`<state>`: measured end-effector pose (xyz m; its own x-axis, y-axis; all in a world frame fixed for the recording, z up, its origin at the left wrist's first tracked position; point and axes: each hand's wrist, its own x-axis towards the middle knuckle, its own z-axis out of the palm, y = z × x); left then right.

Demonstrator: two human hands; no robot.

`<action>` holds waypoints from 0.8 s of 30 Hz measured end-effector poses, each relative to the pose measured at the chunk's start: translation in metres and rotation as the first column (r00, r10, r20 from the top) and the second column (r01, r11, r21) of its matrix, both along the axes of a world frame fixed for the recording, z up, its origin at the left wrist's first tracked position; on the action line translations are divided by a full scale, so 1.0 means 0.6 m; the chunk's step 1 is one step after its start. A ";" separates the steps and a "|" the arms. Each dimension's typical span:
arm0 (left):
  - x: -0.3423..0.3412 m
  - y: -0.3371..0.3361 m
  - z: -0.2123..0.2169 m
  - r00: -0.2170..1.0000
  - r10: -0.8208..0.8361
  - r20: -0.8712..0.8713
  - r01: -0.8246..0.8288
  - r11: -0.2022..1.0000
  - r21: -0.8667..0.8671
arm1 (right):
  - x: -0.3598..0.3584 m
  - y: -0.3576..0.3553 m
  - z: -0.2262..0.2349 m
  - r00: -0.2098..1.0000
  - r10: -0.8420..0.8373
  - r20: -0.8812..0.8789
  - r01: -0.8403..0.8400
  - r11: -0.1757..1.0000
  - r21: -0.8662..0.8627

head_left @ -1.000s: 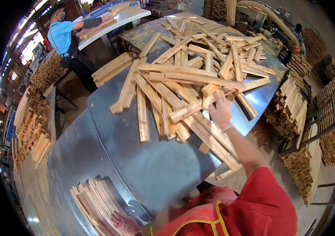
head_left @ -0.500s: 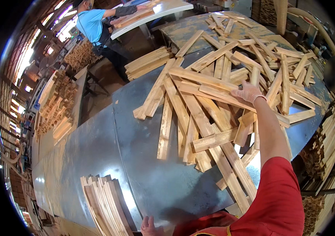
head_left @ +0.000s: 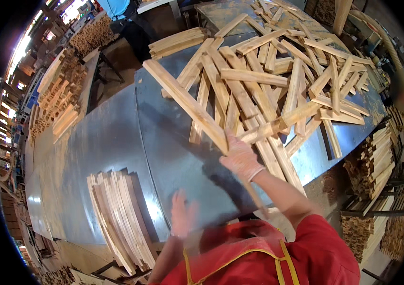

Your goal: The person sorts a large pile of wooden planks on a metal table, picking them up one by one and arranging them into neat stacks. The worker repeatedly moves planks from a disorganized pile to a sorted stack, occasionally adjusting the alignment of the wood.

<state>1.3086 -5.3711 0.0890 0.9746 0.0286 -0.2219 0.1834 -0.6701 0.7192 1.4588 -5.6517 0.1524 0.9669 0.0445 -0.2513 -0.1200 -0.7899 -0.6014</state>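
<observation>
My right hand [head_left: 243,160], in a pale glove, is closed around a long wooden strip [head_left: 187,107] lifted above the metal table. The strip slants up to the far left, and a thin length of wood also shows below the hand. My left hand [head_left: 182,214] is raised over the near table edge, blurred, its fingers apart with nothing in them. To its left lies a row of wooden strips [head_left: 122,213] set side by side. A loose heap of wooden strips [head_left: 263,90] spreads beyond my right hand, crossing at many angles.
The metal table [head_left: 102,128] runs under the heap and the row. A short stack of boards [head_left: 178,42] lies at its far edge. Wood piles stand at the left [head_left: 62,95] and on a rack at the right [head_left: 377,166]. Part of another person [head_left: 133,31] shows at the far side.
My right hand has drawn back from the heap toward me, bringing a wooden strip with it. My left hand has risen from the near edge. The view has shifted, cutting off more of the other person.
</observation>
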 end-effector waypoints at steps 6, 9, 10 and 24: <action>0.065 0.025 0.025 0.964 0.218 -0.153 -0.263 0.693 -0.671 | -0.179 0.247 -0.027 0.992 0.029 -0.122 0.001 0.970 0.244; 0.056 0.086 -0.064 0.871 0.282 -0.402 -0.472 0.709 -0.525 | -0.261 0.294 -0.072 0.966 0.221 -0.135 -0.173 0.939 0.297; 0.034 0.098 -0.037 0.860 0.343 -0.378 -0.473 0.813 -0.339 | -0.282 0.276 -0.095 0.970 0.243 -0.025 -0.227 0.934 0.277; -0.133 0.227 -0.048 0.987 0.153 0.054 -0.138 0.614 0.777 | -0.099 -0.405 -0.151 0.387 -0.916 0.105 0.772 0.384 0.506</action>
<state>1.2288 -5.2349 0.0604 0.9387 0.3387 -0.0642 0.3352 -0.9402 -0.0600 1.3996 -5.8949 0.0616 0.5348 -0.8400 -0.0915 -0.3537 -0.1242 -0.9271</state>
